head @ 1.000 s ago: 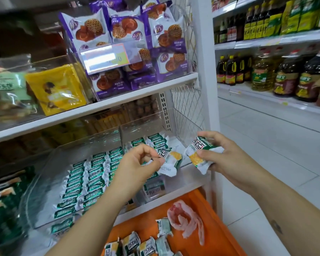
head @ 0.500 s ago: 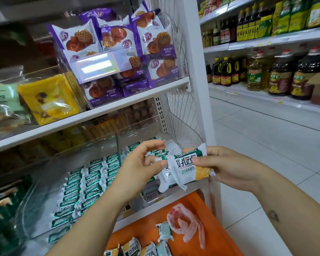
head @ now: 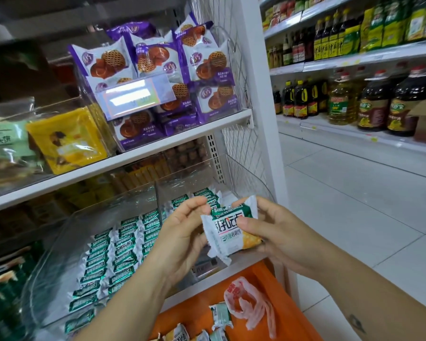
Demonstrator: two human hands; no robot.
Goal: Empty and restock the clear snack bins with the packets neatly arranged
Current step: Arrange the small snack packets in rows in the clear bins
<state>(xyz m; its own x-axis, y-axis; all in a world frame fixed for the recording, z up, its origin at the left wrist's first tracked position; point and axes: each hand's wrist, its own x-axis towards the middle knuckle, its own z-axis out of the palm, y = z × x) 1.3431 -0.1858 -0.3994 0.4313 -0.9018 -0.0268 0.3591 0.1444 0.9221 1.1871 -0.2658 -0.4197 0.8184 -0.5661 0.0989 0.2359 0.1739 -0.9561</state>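
Both hands hold a small stack of white-and-green snack packets (head: 228,238) in front of the lower shelf. My right hand (head: 278,232) grips it from the right, thumb on the front packet. My left hand (head: 182,232) presses its left edge, fingers curled at the top. Behind them stands a clear bin (head: 182,173) with a few of the same packets at its back. To its left a larger clear bin (head: 57,235) holds tidy rows of green-topped packets (head: 113,254). Below, an orange basket (head: 295,313) holds loose packets (head: 219,316).
A pink plastic bag (head: 251,306) lies in the basket. The shelf above carries a clear bin of purple waffle packets (head: 158,77) and yellow packets (head: 67,141). A wire mesh panel (head: 241,148) closes the shelf's right end. Oil bottles (head: 369,104) line the shelves across the tiled aisle.
A second ago each hand held its own packet, apart. The hands have come together and the packets now sit stacked between them.
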